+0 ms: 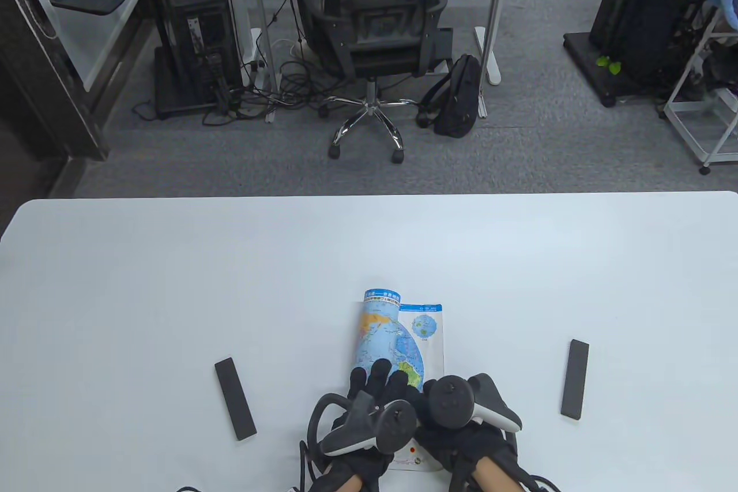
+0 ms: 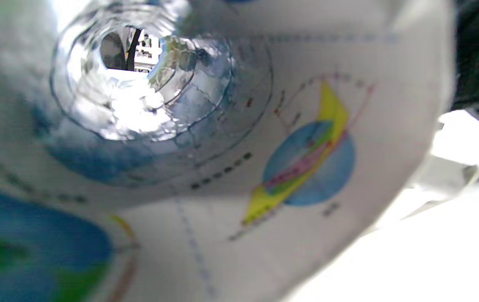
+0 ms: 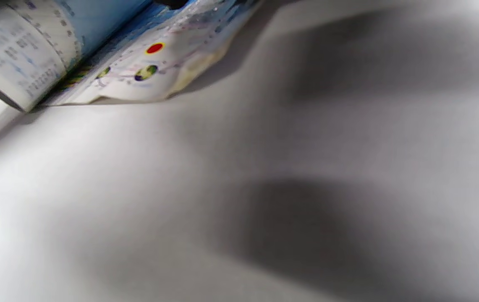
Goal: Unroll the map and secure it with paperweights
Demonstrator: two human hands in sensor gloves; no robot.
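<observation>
A rolled world map [image 1: 387, 336] lies near the table's front middle, its loose right edge [image 1: 431, 336] flat on the table. My left hand [image 1: 377, 385] rests on top of the roll's near end, fingers spread over it. My right hand [image 1: 455, 417] is right beside it on the flat strip's near end; its fingers are hidden under the tracker. The left wrist view looks down the inside of the rolled map [image 2: 147, 84]. The right wrist view shows the roll [image 3: 21, 46] and the map's flat corner [image 3: 147, 71] on the table. Two black bar paperweights lie untouched: one left [image 1: 234, 398], one right [image 1: 575, 378].
The white table [image 1: 173, 284] stretches wide to the left, right and far side of the map. Beyond its far edge stand an office chair [image 1: 375, 36], a backpack [image 1: 458, 97] and desks.
</observation>
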